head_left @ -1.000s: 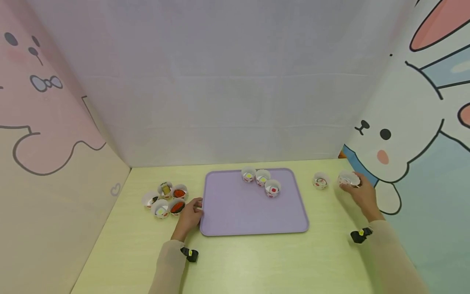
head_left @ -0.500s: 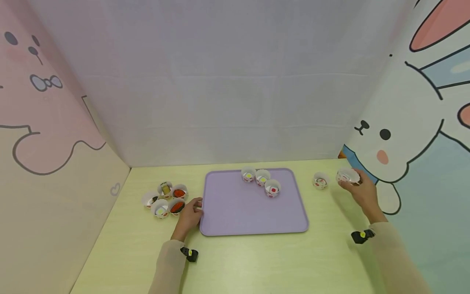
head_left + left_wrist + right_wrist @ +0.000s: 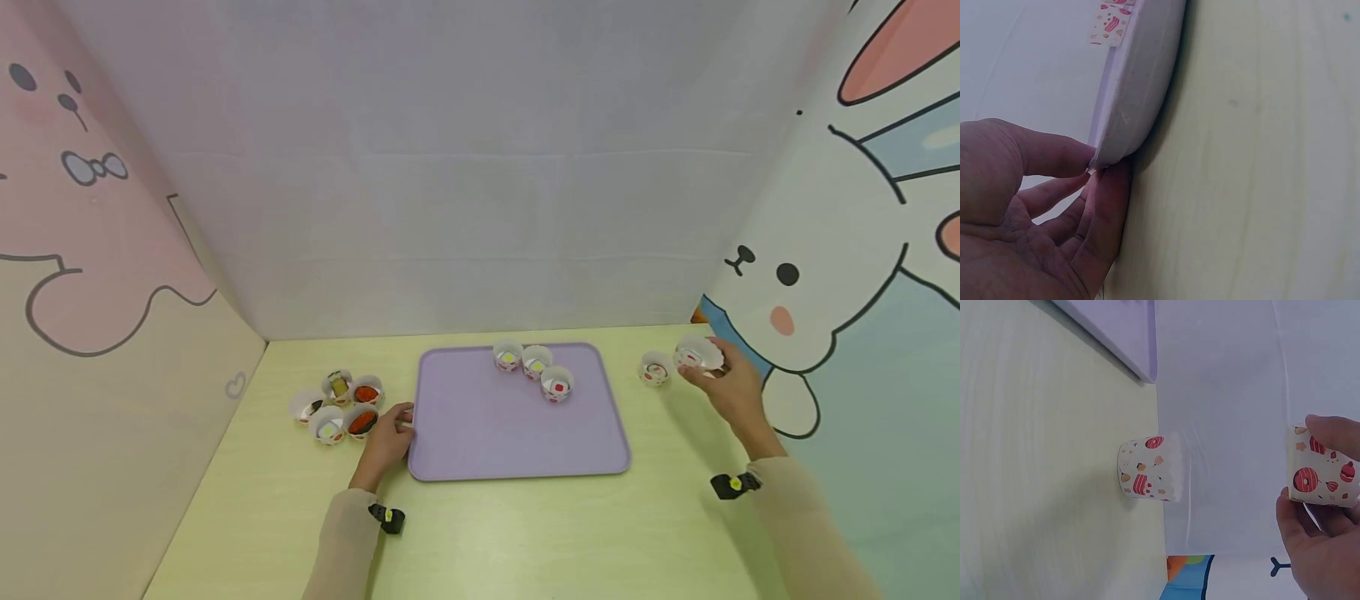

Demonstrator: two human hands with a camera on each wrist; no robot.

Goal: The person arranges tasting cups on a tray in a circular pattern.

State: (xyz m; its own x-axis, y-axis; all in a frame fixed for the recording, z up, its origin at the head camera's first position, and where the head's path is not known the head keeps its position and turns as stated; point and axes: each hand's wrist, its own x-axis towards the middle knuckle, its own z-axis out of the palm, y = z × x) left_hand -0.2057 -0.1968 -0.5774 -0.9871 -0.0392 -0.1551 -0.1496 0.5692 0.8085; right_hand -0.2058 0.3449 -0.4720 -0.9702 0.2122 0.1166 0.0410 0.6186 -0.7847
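A paper baking cup [image 3: 696,353] printed with red sweets is held in my right hand [image 3: 737,392], thumb on one side and fingers on the other. In the right wrist view that cup [image 3: 1322,465] hangs above the table. Just left of it, a second paper cup [image 3: 1149,467] stands upright on the tabletop. My left hand [image 3: 387,442] pinches the left rim of a lilac tray [image 3: 517,454]; the left wrist view shows thumb and fingers meeting on the tray edge [image 3: 1138,94]. Three paper cups [image 3: 537,363] with small contents stand at the back of the tray.
Left of the tray, several paper cups [image 3: 328,427] are grouped together, some holding toy-like sushi pieces with orange or yellow tops. A pale curtain wall [image 3: 480,250] closes off the back of the table [image 3: 525,533]. Printed walls flank both sides.
My right hand has lifted the paper cup slightly and carried it left, toward the cup standing on the table. The left hand and the tray have stayed in place.
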